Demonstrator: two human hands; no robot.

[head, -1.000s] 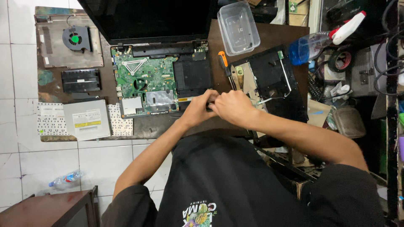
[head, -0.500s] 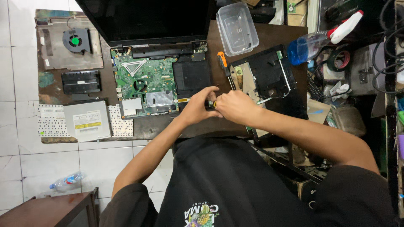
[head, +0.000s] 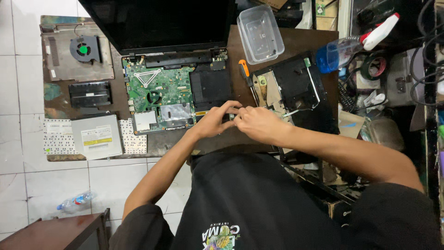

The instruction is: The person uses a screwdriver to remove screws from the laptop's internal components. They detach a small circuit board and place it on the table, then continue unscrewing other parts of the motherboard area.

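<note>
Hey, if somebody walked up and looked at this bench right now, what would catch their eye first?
Probably the bare green laptop motherboard at the middle of the dark wooden table, lying below the opened black laptop screen. Just right of it, the person's left hand and right hand meet at the board's lower right corner. The orange-handled screwdriver and the clear plastic rectangular tub above the hands also stand out.

I wear a black short-sleeved cotton T-shirt [head: 259, 199] with a small yellow-and-white printed graphic [head: 221, 235] on the chest; both forearms bare, no rings or watch visible.
</note>
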